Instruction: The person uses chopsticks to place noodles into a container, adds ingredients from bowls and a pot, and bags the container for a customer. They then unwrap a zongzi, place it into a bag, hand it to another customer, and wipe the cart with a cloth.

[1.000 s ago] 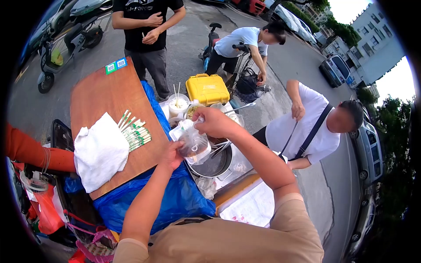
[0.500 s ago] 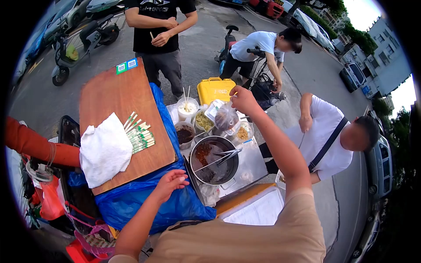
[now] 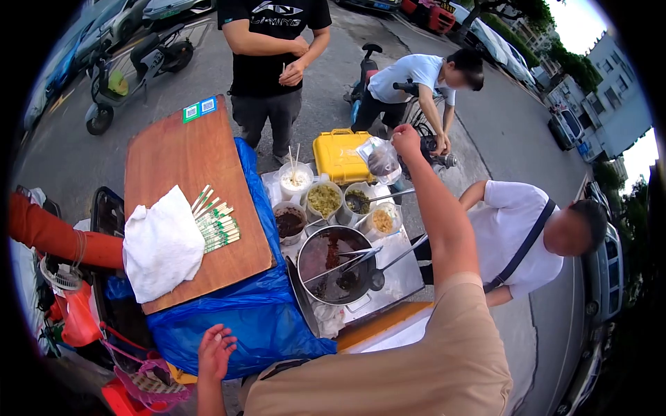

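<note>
Out past the pots, my right hand (image 3: pixel 406 141) is closed on the top of a clear plastic bag (image 3: pixel 383 163) with something dark in it. The bag hangs beside a yellow case (image 3: pixel 340 158). My left hand (image 3: pixel 216 352) is low, over the blue plastic sheet (image 3: pixel 253 315), fingers loosely curled and apart, holding nothing. Between my arms stands a large metal pot (image 3: pixel 322 253) of dark liquid with metal tongs (image 3: pixel 350 260) lying across it. A ladle (image 3: pixel 377 279) rests at its right rim. Behind are tubs of green food (image 3: pixel 324 200) and yellow bits (image 3: pixel 382 220).
A wooden board (image 3: pixel 187 152) at left carries a white cloth (image 3: pixel 165 243), wrapped chopsticks (image 3: pixel 218 225) and QR code cards (image 3: pixel 200 109). A person in black (image 3: pixel 270 62) stands across, another bends over a bike (image 3: pixel 413 76), and one in white (image 3: pixel 517 215) is at right.
My right hand has moved outward and right with the bag, uncovering the tub with a spoon. My left hand has dropped back, down and left. The ladle now shows beside the pot.
</note>
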Demonstrator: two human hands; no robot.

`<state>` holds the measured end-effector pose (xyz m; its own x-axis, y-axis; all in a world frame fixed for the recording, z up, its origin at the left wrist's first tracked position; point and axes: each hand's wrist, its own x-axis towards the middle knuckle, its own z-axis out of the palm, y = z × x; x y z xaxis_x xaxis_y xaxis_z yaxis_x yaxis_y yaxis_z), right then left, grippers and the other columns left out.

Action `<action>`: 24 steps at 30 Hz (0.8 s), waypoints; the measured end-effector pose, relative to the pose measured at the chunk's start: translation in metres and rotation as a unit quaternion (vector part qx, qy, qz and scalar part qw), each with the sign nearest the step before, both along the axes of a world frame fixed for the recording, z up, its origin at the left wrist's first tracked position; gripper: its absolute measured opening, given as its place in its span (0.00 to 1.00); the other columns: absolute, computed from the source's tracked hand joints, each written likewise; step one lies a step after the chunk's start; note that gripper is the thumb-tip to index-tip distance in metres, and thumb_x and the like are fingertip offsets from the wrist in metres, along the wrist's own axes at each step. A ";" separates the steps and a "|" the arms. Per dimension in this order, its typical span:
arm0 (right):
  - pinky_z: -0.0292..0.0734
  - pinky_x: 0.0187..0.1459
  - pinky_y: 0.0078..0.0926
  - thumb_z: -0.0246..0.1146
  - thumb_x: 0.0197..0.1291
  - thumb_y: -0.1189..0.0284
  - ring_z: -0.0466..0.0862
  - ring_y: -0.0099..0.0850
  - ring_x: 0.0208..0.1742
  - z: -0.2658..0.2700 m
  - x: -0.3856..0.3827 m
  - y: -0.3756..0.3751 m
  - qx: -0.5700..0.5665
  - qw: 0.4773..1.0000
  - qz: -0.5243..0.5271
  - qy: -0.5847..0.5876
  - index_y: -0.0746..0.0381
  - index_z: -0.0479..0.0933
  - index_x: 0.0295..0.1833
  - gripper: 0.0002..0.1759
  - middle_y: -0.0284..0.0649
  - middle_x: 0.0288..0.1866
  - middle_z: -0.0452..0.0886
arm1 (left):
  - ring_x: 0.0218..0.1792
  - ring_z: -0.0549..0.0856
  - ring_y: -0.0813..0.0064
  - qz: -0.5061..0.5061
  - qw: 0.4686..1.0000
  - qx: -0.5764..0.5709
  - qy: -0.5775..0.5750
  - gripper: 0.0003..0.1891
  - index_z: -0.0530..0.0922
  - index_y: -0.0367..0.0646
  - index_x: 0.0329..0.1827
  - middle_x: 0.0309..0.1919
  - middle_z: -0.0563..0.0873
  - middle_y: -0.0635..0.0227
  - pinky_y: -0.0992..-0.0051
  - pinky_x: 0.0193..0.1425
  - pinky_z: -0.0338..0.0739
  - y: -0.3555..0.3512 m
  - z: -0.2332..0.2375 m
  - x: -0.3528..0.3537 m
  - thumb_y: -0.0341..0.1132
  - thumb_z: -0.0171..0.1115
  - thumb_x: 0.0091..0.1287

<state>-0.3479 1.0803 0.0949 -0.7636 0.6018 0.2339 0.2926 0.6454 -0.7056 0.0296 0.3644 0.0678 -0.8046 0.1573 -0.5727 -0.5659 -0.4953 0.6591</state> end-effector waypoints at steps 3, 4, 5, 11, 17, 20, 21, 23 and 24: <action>0.81 0.55 0.40 0.65 0.52 0.73 0.88 0.48 0.50 -0.002 -0.004 0.015 -0.009 1.000 -0.022 -0.003 0.60 0.84 0.43 0.11 0.50 0.42 0.89 | 0.48 0.87 0.64 -0.007 1.000 -0.006 -0.006 0.17 0.74 0.42 0.64 0.53 0.84 0.59 0.65 0.50 0.84 0.005 -0.004 0.005 0.34 0.61 0.75; 0.81 0.55 0.40 0.66 0.52 0.73 0.88 0.48 0.49 0.000 -0.003 0.015 0.000 0.999 -0.036 -0.002 0.60 0.84 0.43 0.11 0.50 0.42 0.89 | 0.48 0.87 0.64 -0.005 1.000 -0.007 -0.005 0.17 0.74 0.42 0.64 0.53 0.84 0.59 0.65 0.50 0.84 0.005 -0.003 0.007 0.34 0.61 0.75; 0.81 0.55 0.39 0.66 0.52 0.73 0.89 0.46 0.49 0.003 -0.001 0.014 -0.008 0.999 -0.052 -0.014 0.59 0.85 0.42 0.10 0.49 0.42 0.89 | 0.48 0.87 0.64 -0.004 1.000 -0.008 -0.009 0.17 0.74 0.42 0.64 0.53 0.84 0.59 0.65 0.50 0.84 0.006 -0.003 0.008 0.34 0.62 0.75; 0.81 0.53 0.37 0.66 0.53 0.74 0.89 0.43 0.48 -0.003 0.007 0.029 -0.047 0.994 -0.099 -0.013 0.59 0.85 0.41 0.09 0.46 0.42 0.89 | 0.48 0.87 0.64 -0.010 1.000 -0.013 -0.017 0.18 0.74 0.42 0.63 0.53 0.84 0.60 0.65 0.50 0.84 0.015 -0.003 0.012 0.35 0.62 0.74; 0.81 0.53 0.37 0.66 0.52 0.76 0.88 0.43 0.49 -0.015 0.006 0.029 -0.065 0.992 -0.112 -0.008 0.59 0.84 0.42 0.10 0.47 0.43 0.89 | 0.48 0.87 0.64 -0.011 0.999 -0.022 -0.021 0.17 0.75 0.42 0.63 0.53 0.84 0.60 0.65 0.50 0.84 0.019 -0.010 0.016 0.34 0.62 0.74; 0.83 0.36 0.31 0.66 0.56 0.75 0.88 0.30 0.30 -0.032 0.002 0.043 -0.016 0.993 -0.117 0.025 0.62 0.83 0.40 0.06 0.39 0.33 0.86 | 0.47 0.88 0.64 -0.013 1.000 -0.017 -0.021 0.17 0.75 0.42 0.63 0.53 0.84 0.59 0.65 0.50 0.84 0.022 -0.012 0.018 0.34 0.62 0.74; 0.83 0.36 0.31 0.67 0.56 0.75 0.88 0.30 0.29 -0.033 0.001 0.041 -0.019 0.993 -0.117 0.028 0.62 0.83 0.40 0.06 0.39 0.33 0.87 | 0.47 0.88 0.64 -0.010 1.000 -0.017 -0.022 0.17 0.75 0.42 0.63 0.53 0.84 0.59 0.65 0.50 0.85 0.022 -0.011 0.020 0.34 0.62 0.74; 0.83 0.38 0.31 0.67 0.55 0.75 0.88 0.30 0.31 -0.032 0.002 0.042 -0.020 0.993 -0.115 0.027 0.61 0.84 0.40 0.06 0.39 0.34 0.88 | 0.47 0.87 0.64 -0.011 1.000 -0.016 -0.022 0.16 0.75 0.41 0.63 0.53 0.84 0.59 0.66 0.50 0.84 0.023 -0.008 0.021 0.34 0.61 0.74; 0.83 0.38 0.31 0.67 0.55 0.75 0.88 0.30 0.31 -0.026 0.006 0.039 -0.021 0.993 -0.116 0.026 0.61 0.84 0.40 0.06 0.39 0.34 0.88 | 0.47 0.87 0.65 -0.011 1.000 -0.014 -0.023 0.16 0.75 0.41 0.63 0.53 0.84 0.59 0.67 0.49 0.84 0.023 -0.006 0.021 0.33 0.61 0.75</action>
<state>-0.3419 1.1194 0.0693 -0.5911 0.7699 0.2405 0.3915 0.5345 -0.7490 0.0504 0.3873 0.0616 -0.7743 0.1580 -0.6128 -0.6059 -0.4646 0.6458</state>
